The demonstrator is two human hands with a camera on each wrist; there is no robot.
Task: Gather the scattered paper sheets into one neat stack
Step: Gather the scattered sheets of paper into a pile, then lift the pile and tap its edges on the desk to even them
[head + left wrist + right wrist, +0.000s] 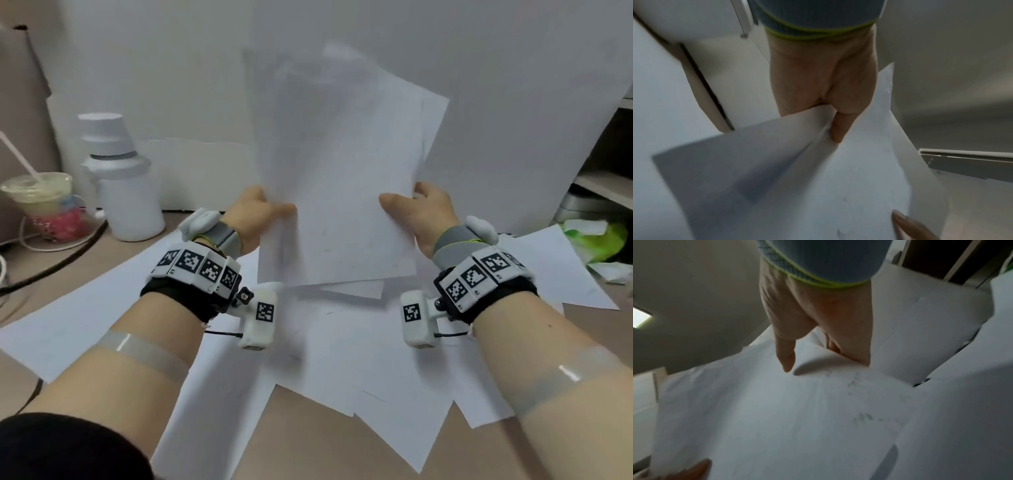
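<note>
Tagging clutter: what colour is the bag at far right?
Bright green bag, clearest in the head view.

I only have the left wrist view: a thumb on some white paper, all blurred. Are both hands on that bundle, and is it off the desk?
Observer: Yes. The left hand and right hand each grip a side edge of the bundle, which is held upright above the desk.
Operator: Are its sheets squared up?
Observer: No. In the head view, corners fan out at the top and right, and a sheet edge hangs below the bottom.
Operator: Any paper left down there?
Observer: Yes, loose sheets lie overlapping on the desk under the hands.
Operator: Anything nearby to avoid?
Observer: A white bottle and a cup with a straw stand at the far left.
</note>
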